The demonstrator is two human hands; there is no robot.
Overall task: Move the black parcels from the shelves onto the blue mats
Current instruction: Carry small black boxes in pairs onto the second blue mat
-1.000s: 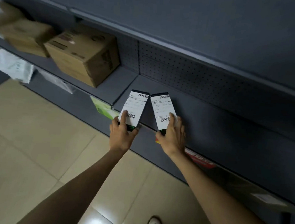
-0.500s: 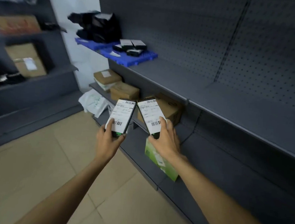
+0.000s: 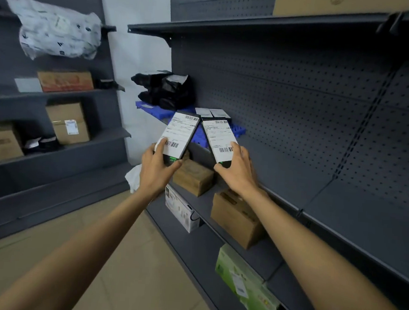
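Hiding much of the blue mat (image 3: 153, 110): left parcel (image 3: 179, 135) in curled left hand (image 3: 157, 169), right parcel (image 3: 220, 140) in curled right hand (image 3: 238, 174).

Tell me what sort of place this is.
Probably a parcel storeroom or courier pickup point. Dark metal shelves with pegboard backs line the walls, labelled cardboard boxes sit on them, and the left hand and right hand hold black parcels bearing barcoded shipping labels.

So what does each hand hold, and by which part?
The left hand holds the left parcel by its lower end; the right hand holds the right parcel likewise.
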